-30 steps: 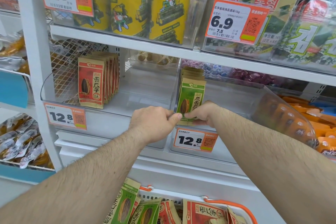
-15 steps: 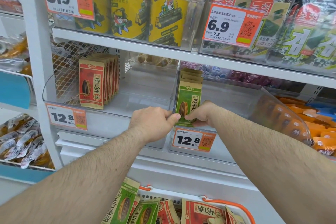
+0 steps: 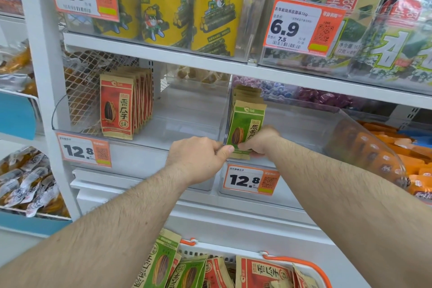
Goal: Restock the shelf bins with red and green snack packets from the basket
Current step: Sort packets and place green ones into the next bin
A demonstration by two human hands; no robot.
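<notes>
- Several red and green packets [image 3: 261,273] lie jumbled in the basket [image 3: 301,260] at the bottom edge of view, nearest the camera; the basket has a white wall and orange handles.
- Both forearms reach up over the basket to the middle shelf.
- At the front lip of the right bin [image 3: 327,128], the left hand [image 3: 198,159] pinches the lower left corner of a green packet [image 3: 245,128] between thumb and curled fingers.
- Beside it, the right hand [image 3: 261,140] curls round the same packet's lower right edge, so both grips are closed on it.
- That packet stands upright at the front of a short row of green packets inside the right bin.
- Further left, the left bin [image 3: 187,114] holds an upright row of red packets [image 3: 121,105] against its left side.
- Price tags reading 12.8 [image 3: 84,149] hang on both bin fronts.
</notes>
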